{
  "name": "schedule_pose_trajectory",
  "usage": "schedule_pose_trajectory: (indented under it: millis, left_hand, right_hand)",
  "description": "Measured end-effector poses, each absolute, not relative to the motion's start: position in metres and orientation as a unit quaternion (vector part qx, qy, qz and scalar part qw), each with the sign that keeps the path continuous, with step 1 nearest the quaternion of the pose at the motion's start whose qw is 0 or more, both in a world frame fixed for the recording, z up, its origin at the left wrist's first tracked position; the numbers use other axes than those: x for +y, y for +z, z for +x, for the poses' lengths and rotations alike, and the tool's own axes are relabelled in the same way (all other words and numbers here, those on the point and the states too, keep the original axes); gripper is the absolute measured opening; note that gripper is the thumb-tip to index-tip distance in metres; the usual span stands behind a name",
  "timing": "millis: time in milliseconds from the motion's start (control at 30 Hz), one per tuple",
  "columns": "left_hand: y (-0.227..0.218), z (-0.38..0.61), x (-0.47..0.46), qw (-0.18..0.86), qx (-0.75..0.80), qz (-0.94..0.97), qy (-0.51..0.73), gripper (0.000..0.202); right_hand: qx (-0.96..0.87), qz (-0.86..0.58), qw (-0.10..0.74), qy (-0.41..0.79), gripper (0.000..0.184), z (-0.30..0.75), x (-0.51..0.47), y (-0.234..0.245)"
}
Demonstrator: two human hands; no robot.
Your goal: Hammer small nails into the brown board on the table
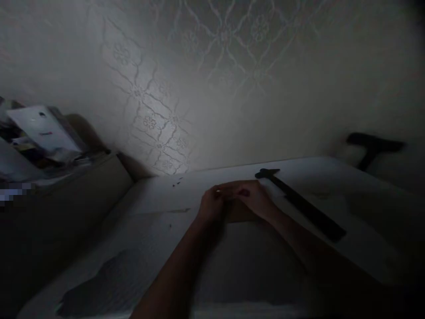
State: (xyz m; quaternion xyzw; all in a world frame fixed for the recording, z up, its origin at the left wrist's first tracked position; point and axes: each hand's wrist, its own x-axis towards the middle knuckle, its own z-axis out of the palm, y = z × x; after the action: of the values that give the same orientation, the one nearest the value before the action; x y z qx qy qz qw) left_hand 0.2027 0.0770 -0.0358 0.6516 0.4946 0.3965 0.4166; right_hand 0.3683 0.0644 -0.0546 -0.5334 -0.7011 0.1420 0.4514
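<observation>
The scene is dim. My left hand [211,206] and my right hand [255,198] meet over a small brown flat piece [239,213] lying on a white table [159,230]. Both hands have their fingers curled and pinched together at the piece's far edge. What they pinch is too dark and small to name. A black hammer [300,204] lies on the table just right of my right hand, its head toward the wall.
A patterned wallpapered wall [206,88] rises behind the table. At the left stands a beige box or ledge [66,190] with papers and clutter on top. A dark T-shaped object [372,150] sits at the far right. A dark patch [106,288] marks the table's near left.
</observation>
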Motion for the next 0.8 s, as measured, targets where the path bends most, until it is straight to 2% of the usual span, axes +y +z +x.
schedule_pose_trajectory:
  millis: [400, 600, 800]
  left_hand:
    - [-0.0327, 0.2034, 0.0760, 0.467, 0.440, 0.664, 0.384, 0.043]
    - [-0.0340, 0.2020, 0.0765, 0.475, 0.417, 0.674, 0.383, 0.050]
    - [-0.0313, 0.2025, 0.0742, 0.460, 0.429, 0.676, 0.384, 0.049]
  right_hand:
    - [-0.698, -0.539, 0.451, 0.140, 0.011, 0.3715, 0.0625, -0.0552]
    - [-0.700, -0.537, 0.452, 0.134, 0.012, 0.3709, 0.0609, -0.0548]
    - [-0.714, -0.528, 0.443, 0.120, 0.012, 0.3721, 0.0597, -0.0549]
